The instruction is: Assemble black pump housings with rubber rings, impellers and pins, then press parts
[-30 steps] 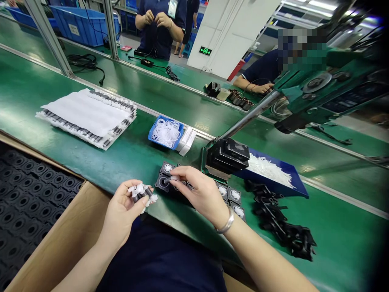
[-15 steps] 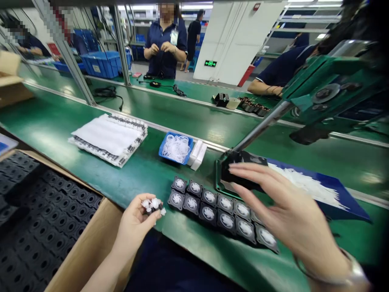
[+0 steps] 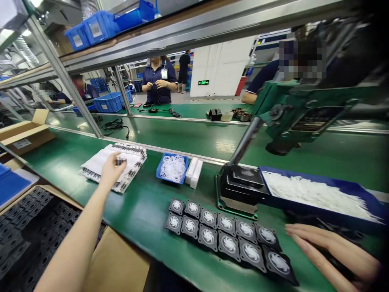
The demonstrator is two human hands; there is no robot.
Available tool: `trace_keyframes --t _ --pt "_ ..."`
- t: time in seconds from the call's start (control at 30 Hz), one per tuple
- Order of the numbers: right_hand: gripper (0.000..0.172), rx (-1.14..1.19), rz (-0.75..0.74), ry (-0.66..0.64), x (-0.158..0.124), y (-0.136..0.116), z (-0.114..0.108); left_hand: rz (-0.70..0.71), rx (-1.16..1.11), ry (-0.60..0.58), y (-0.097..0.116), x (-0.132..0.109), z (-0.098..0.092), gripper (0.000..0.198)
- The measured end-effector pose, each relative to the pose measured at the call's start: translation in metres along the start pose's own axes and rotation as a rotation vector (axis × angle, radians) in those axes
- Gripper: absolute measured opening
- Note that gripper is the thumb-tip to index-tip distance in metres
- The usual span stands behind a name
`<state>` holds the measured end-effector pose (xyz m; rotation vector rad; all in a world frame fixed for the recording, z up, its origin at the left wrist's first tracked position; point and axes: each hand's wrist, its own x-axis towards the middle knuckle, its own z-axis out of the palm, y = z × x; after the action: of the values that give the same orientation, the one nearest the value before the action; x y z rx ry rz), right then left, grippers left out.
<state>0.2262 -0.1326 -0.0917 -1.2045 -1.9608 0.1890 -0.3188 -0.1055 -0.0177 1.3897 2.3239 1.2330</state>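
Observation:
My left hand [image 3: 112, 170] is over the white sheet stack [image 3: 99, 160], its fingers closed around a small dark and white part [image 3: 120, 161]. Dark parts with white ends line the stack's edges. At the lower right, my right hand [image 3: 331, 251] has its fingers stretched forward, with nothing visible between them. To its left, two rows of black square frames with white fan-like centres [image 3: 227, 243] lie on the green bench. Behind them is the black base [image 3: 243, 182] of a green press.
White rings fill a blue bin [image 3: 172, 168] beside small white boxes [image 3: 193, 172]. A blue tray [image 3: 322, 198] holds white strips. The press head [image 3: 304, 117] overhangs at right. A carton of black parts [image 3: 27, 235] is at lower left. People are beyond the bench.
My left hand has moved up and left from the bench's front edge to the white stack. My right hand has moved right, away from the press base. The view has shifted and shows the shelf above.

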Motion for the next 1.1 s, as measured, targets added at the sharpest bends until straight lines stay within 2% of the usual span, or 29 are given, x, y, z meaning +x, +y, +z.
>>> trace_keyframes --t 0.07,0.17,0.23,0.3,0.37,0.4,0.47,0.5,0.57,0.63,0.7,0.77,0.87,1.03,1.1 --pt "0.020 -0.029 0.030 -0.030 -0.005 -0.002 -0.007 -0.027 0.128 -0.003 0.000 0.028 -0.007 0.045" --pt "0.024 -0.056 0.008 -0.029 -0.007 -0.007 -0.017 -0.053 0.290 -0.057 0.001 0.051 -0.014 0.032" --pt "0.025 -0.061 0.024 -0.012 -0.006 -0.009 -0.022 -0.030 0.373 -0.078 0.003 0.056 -0.017 0.038" --pt "0.024 -0.056 0.058 -0.009 -0.005 -0.011 -0.026 0.039 0.451 -0.035 0.007 0.053 -0.016 0.051" --pt "0.025 -0.043 0.091 -0.044 -0.004 -0.013 -0.027 0.160 0.496 -0.006 0.017 0.037 -0.009 0.062" --pt "0.028 -0.031 0.091 -0.093 -0.003 -0.016 -0.027 0.249 0.489 -0.031 0.024 0.023 -0.003 0.066" --pt "0.050 0.007 0.040 -0.234 0.000 -0.022 -0.022 0.455 0.424 -0.219 0.040 -0.017 0.014 0.064" --pt "0.064 0.023 -0.002 -0.306 0.002 -0.026 -0.018 0.634 0.333 -0.347 0.048 -0.041 0.024 0.067" --pt "0.088 0.031 -0.086 -0.406 0.006 -0.034 -0.007 0.850 0.259 -0.566 0.065 -0.089 0.047 0.085" --pt "0.097 0.011 -0.141 -0.450 0.009 -0.041 0.005 0.914 0.293 -0.699 0.076 -0.127 0.069 0.104" --pt "0.094 -0.003 -0.169 -0.471 0.012 -0.045 0.014 0.920 0.297 -0.753 0.080 -0.148 0.088 0.109" --pt "0.086 -0.001 -0.173 -0.477 0.015 -0.048 0.019 0.897 0.270 -0.735 0.077 -0.156 0.100 0.104" --pt "0.076 0.022 -0.157 -0.476 0.014 -0.048 0.020 0.890 0.236 -0.652 0.069 -0.156 0.106 0.090" --pt "0.081 0.040 -0.162 -0.470 0.008 -0.047 0.020 1.010 0.221 -0.549 0.057 -0.153 0.113 0.077" --pt "0.082 0.057 -0.190 -0.478 0.012 -0.045 0.013 1.031 0.222 -0.524 0.052 -0.153 0.117 0.076"
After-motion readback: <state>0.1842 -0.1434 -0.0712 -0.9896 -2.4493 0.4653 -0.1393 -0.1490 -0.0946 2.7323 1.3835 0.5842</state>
